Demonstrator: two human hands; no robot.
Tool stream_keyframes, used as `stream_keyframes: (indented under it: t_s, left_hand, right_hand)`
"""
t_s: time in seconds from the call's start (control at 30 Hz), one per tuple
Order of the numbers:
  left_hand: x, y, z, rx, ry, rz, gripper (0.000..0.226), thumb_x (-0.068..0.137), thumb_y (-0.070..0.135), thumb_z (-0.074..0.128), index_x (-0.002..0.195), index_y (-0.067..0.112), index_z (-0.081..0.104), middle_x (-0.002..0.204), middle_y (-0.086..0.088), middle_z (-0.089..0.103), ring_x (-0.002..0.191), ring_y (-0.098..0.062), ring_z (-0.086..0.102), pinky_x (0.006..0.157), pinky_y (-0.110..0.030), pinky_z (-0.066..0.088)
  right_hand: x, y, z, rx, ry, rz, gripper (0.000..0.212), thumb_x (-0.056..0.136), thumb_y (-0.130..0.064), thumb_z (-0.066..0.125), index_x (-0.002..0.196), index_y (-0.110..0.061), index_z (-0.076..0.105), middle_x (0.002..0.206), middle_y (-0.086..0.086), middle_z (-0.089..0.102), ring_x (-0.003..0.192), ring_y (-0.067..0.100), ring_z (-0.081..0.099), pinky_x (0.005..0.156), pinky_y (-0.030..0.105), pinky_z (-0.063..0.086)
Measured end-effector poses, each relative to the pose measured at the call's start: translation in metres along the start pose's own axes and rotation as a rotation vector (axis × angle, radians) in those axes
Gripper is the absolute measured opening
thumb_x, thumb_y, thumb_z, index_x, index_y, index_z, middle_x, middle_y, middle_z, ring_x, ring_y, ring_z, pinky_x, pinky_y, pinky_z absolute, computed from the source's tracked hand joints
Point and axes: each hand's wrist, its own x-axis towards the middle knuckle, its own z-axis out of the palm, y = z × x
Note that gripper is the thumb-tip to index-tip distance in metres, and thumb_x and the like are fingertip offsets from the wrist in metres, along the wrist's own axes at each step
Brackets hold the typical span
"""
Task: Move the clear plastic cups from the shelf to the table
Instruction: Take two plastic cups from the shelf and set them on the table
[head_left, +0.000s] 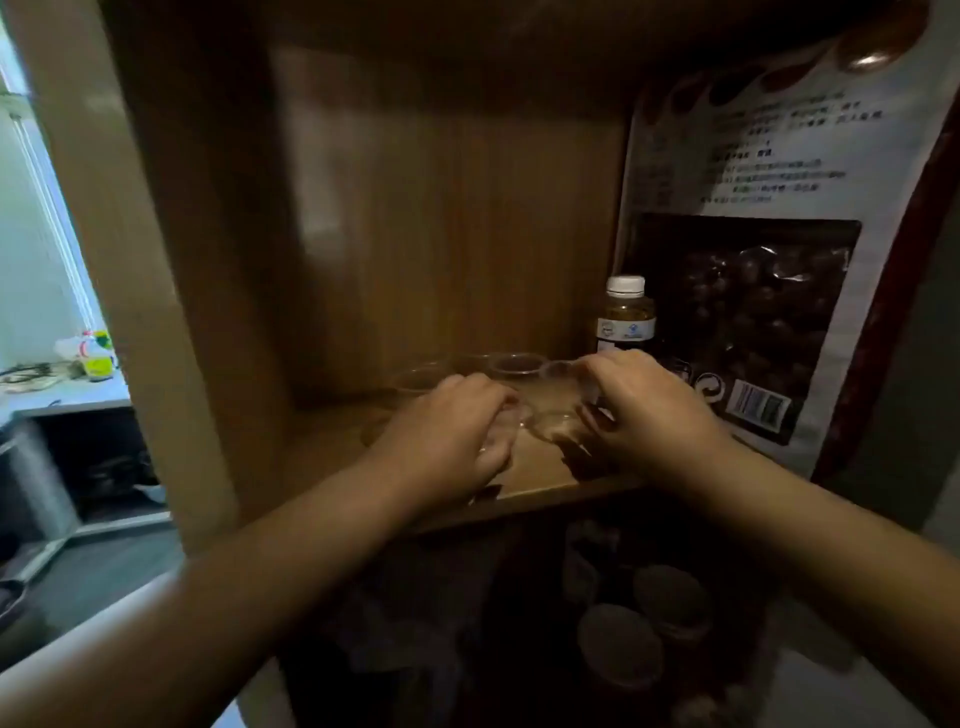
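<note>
Both hands reach into a dim wooden shelf (540, 470) compartment, where several clear cups (517, 364) stand in a loose cluster on the board. The left hand (447, 434) is curled palm-down, its fingers bent around a cup (501, 434) near the front of the shelf; only a pale, blurred part of that cup shows past the fingertips, so how firm the grip is cannot be told. The right hand (649, 415) is likewise half-closed, thumb and fingers pinching the rim and side of another cup (558, 405), which tilts toward the left hand, with its open mouth turned away from the camera. The two held cups lie just beside each other, nearly touching between the hands. Behind them, farther back on the shelf, at least two more cups stand upright, one in the middle and one (415, 379) to the left, both faint against the brown back panel. A small bottle (625, 317) with a white cap and amber contents stands upright at the right rear, just beside a large bag (748, 291) of dark round snacks that leans against the right wall. Past the shelf's left side panel, a bright counter (62, 397) holds a green and white object too blurred to name.
</note>
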Motion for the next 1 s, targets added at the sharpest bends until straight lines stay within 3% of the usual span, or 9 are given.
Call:
stream_keyframes:
  t_s: [0.27,0.47,0.63,0.73,0.9,1.0]
  left_hand:
    - [0.006,0.002,0.007,0.042,0.091,-0.024,0.018,0.09,0.028,0.05,0.106,0.023,0.055,0.099,0.009,0.054,0.09,-0.007,0.044,0.071,-0.02,0.032]
    - [-0.004,0.009,0.002,0.027,0.097,-0.071,0.017,0.091,0.027,0.05,0.106,0.026,0.057,0.098,0.014,0.053,0.088,0.0,0.041,0.064,-0.01,0.031]
    - [-0.03,0.018,-0.013,0.027,0.111,-0.065,0.018,0.091,0.026,0.05,0.106,0.022,0.059,0.1,0.009,0.059,0.089,-0.005,0.047,0.067,-0.016,0.037]
    - [-0.058,0.021,-0.03,0.034,0.149,-0.069,0.019,0.091,0.025,0.05,0.107,0.021,0.06,0.102,0.005,0.061,0.092,-0.007,0.049,0.072,-0.02,0.042]
    - [-0.128,0.021,-0.069,0.052,0.147,-0.101,0.018,0.088,0.024,0.054,0.105,0.024,0.06,0.1,0.007,0.062,0.087,-0.002,0.047,0.068,-0.009,0.034]
    - [-0.185,0.024,-0.096,0.064,0.197,-0.143,0.017,0.084,0.023,0.051,0.096,0.021,0.062,0.096,0.008,0.064,0.087,-0.009,0.051,0.075,-0.019,0.04]
  right_hand:
    - [0.008,0.01,0.006,-0.016,0.01,-0.097,0.032,0.086,-0.031,0.057,0.116,-0.022,0.055,0.113,-0.001,0.055,0.105,0.019,0.045,0.084,0.035,0.045]
    - [0.003,0.01,0.007,-0.01,0.06,-0.16,0.017,0.089,-0.022,0.054,0.105,-0.023,0.061,0.108,-0.003,0.058,0.099,0.017,0.045,0.075,0.031,0.045]
    - [-0.015,-0.002,-0.005,0.004,0.085,-0.243,0.017,0.089,-0.023,0.053,0.105,-0.024,0.06,0.109,-0.004,0.058,0.1,0.015,0.045,0.077,0.028,0.043]
    - [-0.031,-0.023,-0.014,0.018,0.095,-0.313,0.018,0.089,-0.023,0.053,0.105,-0.025,0.061,0.111,-0.004,0.058,0.101,0.014,0.045,0.076,0.023,0.038]
    - [-0.07,-0.084,-0.033,0.044,0.072,-0.401,0.021,0.089,-0.025,0.051,0.107,-0.026,0.061,0.118,-0.004,0.059,0.108,0.015,0.046,0.076,0.02,0.034]
    - [-0.092,-0.134,-0.04,0.067,0.094,-0.443,0.018,0.089,-0.026,0.051,0.102,-0.026,0.063,0.113,-0.006,0.061,0.105,0.016,0.048,0.075,0.022,0.037]
